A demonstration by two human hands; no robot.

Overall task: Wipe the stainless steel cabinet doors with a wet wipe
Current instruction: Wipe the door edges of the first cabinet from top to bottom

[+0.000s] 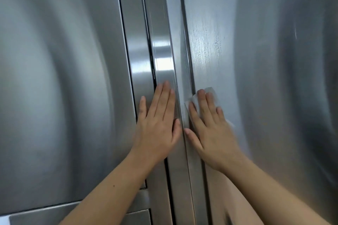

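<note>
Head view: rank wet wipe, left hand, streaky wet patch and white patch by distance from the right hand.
1. wet wipe: under the fingers of the right hand.
2. left hand: just left, across the seam.
3. streaky wet patch: above, on the right door.
4. white patch: far bottom left.

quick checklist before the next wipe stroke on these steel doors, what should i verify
1. Wet wipe flat under the right hand, fingers straight on it: ok.
2. Left hand flat on the centre strips, clear of the wipe: ok.
3. Wet streaks on the right door above the wipe, so it leaves moisture: ok.
4. Far right side of the right door wiped: no streaks visible, cannot tell.
5. Left door wiped: no streaks visible, cannot tell.
</note>
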